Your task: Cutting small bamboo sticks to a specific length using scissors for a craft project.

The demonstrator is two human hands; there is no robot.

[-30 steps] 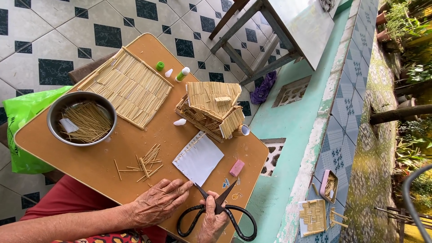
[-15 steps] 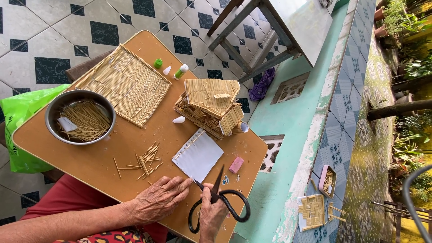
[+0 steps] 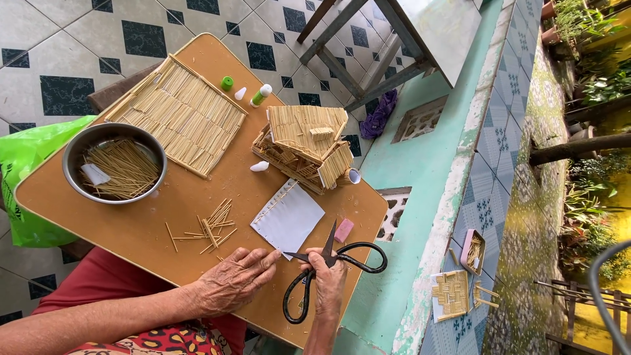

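**Scissors swung open at the lower edge of the bench**

The right hand (image 3: 327, 284) is closed around the black scissors (image 3: 332, 269) near their pivot, low in the frame just right of centre. Half a second ago the blades pointed up toward the sheet with the loops below; now the blades are spread, one tip reaching left toward the left hand (image 3: 231, 283), the other up toward the pink eraser (image 3: 344, 230), with one loop out to the right and the other hanging down-left. A second ago the scissors lay lower, both loops near the bench's edge.

The left hand stays flat on the wooden bench (image 3: 151, 227), fingers loosely curled toward the blade tip; whether it pinches anything I cannot tell.

Everything else is unmoved: the white stitched sheet (image 3: 287, 217) just above the hands, loose sticks (image 3: 209, 227) to its left, the metal bowl (image 3: 115, 164) of sticks at left, the stick mat (image 3: 177, 115) in the upper left, and the stick house (image 3: 305, 146) at centre
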